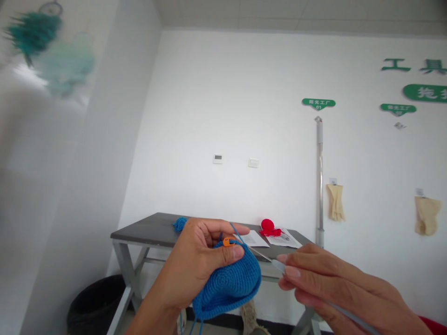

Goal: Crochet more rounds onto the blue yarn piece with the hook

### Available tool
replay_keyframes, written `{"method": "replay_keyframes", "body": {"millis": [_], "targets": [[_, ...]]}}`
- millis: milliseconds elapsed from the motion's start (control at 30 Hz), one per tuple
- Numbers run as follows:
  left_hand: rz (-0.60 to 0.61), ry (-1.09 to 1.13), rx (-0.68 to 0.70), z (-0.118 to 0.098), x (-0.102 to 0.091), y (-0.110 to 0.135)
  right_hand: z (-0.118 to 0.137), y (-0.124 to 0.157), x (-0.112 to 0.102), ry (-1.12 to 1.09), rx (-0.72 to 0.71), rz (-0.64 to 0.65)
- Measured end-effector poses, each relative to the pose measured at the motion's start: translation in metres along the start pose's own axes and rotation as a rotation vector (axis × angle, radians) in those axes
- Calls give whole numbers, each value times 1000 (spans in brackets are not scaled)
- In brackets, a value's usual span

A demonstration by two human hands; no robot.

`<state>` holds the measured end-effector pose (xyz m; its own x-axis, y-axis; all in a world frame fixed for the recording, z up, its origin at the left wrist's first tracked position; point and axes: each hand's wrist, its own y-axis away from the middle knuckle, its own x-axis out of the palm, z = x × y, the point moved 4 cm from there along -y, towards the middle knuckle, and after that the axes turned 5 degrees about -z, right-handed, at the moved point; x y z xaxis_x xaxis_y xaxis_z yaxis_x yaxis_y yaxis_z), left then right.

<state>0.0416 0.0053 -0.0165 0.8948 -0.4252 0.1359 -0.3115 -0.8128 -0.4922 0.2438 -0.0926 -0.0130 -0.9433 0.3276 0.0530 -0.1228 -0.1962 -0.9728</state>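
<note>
My left hand [197, 260] is closed around a blue crocheted piece [228, 284], thumb pressed on its upper edge beside an orange stitch marker [228, 241]. A strand of blue yarn [237, 231] runs over my forefinger. My right hand [335, 284] is pinched on a thin crochet hook [275, 264], whose metal tip points left into the blue piece near the marker. Both hands are raised in front of me, above the floor and nearer than the table.
A grey table [150, 230] stands by the white wall, carrying a small blue yarn piece [179, 224], a red yarn piece [268, 228] and paper sheets [272, 239]. A black bin [96, 302] sits under its left end. Gloves [335, 202] and a pole [319, 181] hang on the wall.
</note>
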Motion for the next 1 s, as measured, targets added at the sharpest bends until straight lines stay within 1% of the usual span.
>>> {"method": "replay_keyframes", "body": {"millis": [33, 67, 133, 233, 267, 300, 367, 433, 500, 567, 633, 667, 733, 800, 867, 1000], "targets": [[3, -6, -3, 0, 0, 0, 3, -2, 4, 37, -31, 144], [4, -11, -3, 0, 0, 0, 5, -4, 5, 53, -50, 209], [9, -17, 13, 0, -1, 0, 6, -9, 1, 49, -19, 203], [19, -19, 42, -1, -1, 0, 2, -10, -5, 19, 71, 138], [22, -16, 44, -1, -1, 0, 1, -8, -5, 23, 67, 134], [24, -12, 44, -1, -1, 0, 0, -6, -5, 42, 46, 137], [26, -6, 45, -2, 0, 0, -1, -1, -5, 87, -40, 142], [27, -1, 54, -3, 0, 1, -6, 3, -5, 86, -100, 131], [21, 9, 59, -3, 0, 1, -17, 8, -5, -11, -51, 102], [6, 12, 49, -2, 0, 0, -33, 14, 0, -194, 122, 80], [-23, 4, 38, 1, 1, -1, -49, 21, 10, -383, 331, 29], [-37, 1, 33, 3, 2, -2, -55, 25, 17, -459, 410, -2], [-44, 23, 28, 8, 5, -2, -62, 31, 29, -568, 514, -61], [0, 74, 28, 13, 11, -2, -64, 35, 40, -627, 561, -91], [14, 127, 40, 15, 15, 0, -64, 37, 45, -636, 569, -118], [2, 199, 39, 13, 19, 2, -60, 37, 43, -590, 527, -202]]}}
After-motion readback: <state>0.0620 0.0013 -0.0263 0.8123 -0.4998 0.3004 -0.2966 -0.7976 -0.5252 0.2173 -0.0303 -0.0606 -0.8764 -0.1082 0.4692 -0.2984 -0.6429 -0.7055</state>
